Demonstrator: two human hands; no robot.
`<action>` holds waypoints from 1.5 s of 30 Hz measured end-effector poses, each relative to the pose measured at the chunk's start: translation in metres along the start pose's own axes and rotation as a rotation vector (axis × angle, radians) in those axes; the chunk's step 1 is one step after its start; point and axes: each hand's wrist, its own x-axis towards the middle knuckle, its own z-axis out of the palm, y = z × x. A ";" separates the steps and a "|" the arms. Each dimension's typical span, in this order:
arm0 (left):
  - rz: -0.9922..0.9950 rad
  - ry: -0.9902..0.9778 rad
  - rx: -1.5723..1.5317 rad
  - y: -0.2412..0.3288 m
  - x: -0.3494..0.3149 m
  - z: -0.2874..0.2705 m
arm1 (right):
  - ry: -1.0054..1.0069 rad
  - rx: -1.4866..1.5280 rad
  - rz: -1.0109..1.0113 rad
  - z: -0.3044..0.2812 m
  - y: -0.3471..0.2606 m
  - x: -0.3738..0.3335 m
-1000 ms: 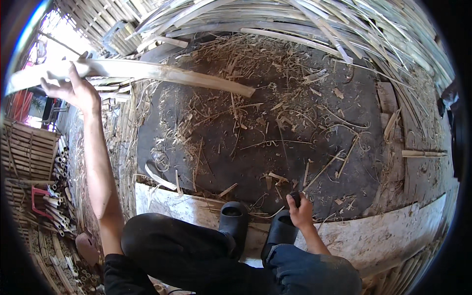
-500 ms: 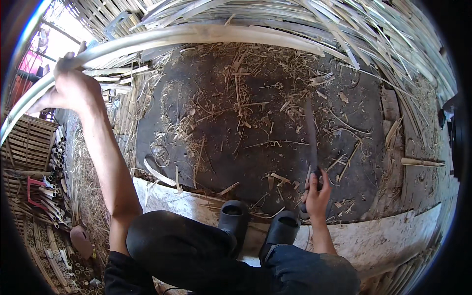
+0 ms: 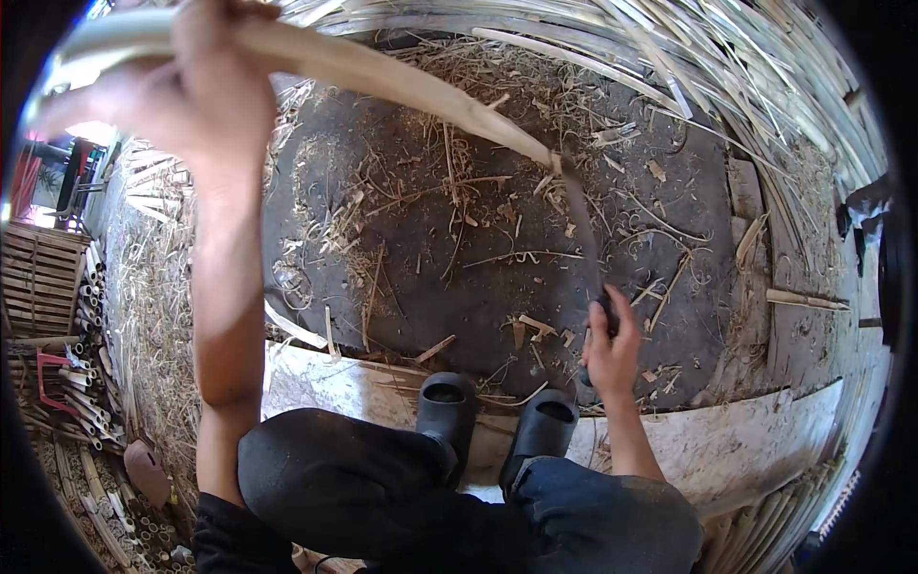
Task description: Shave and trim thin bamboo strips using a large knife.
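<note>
High at the upper left, my left hand [image 3: 215, 110] is closed round a long pale bamboo strip [image 3: 382, 72], blurred by motion. The strip slants down to the right, and its far end meets the blade of a long knife [image 3: 581, 215]. My right hand [image 3: 612, 349] is wrapped round the knife's dark handle, low and right of the middle, with the blade pointing away from me. Below the strip lies a dark mat [image 3: 459, 316] strewn with bamboo shavings [image 3: 363, 230]. Whether the blade has cut into the strip I cannot tell.
Long bamboo strips [image 3: 660, 57] are heaped along the far and right sides. Cut bamboo tubes [image 3: 86, 402] are stacked at the left, beside a red frame-like thing [image 3: 53, 378]. A pale board [image 3: 708, 450] edges the mat near my dark slippers [image 3: 543, 435].
My left hand has moved right and closer to the camera, swinging the bamboo strip's far end down to the knife blade. My right hand still holds the knife in nearly the same place.
</note>
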 end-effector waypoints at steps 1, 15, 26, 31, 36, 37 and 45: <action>-0.002 0.010 -0.008 -0.006 0.003 0.009 | 0.010 -0.006 -0.006 0.006 -0.006 0.006; -0.204 -0.031 -0.762 -0.017 0.022 0.041 | -0.192 0.203 -0.693 0.050 -0.136 0.014; -0.094 0.101 -0.222 -0.064 -0.014 0.017 | -0.193 -0.017 -1.033 0.065 -0.189 -0.016; -0.213 0.108 -0.465 -0.012 -0.014 0.023 | -0.129 -0.324 -0.610 0.045 -0.127 0.028; -0.167 0.207 -0.439 -0.012 -0.024 0.028 | -0.144 -0.314 -0.483 0.024 -0.126 0.025; -0.171 0.188 -0.436 -0.017 -0.019 0.017 | -0.153 -0.307 -0.468 0.026 -0.144 0.002; -0.079 0.158 -0.406 0.002 -0.021 0.022 | -0.175 -0.253 -0.447 0.030 -0.113 0.029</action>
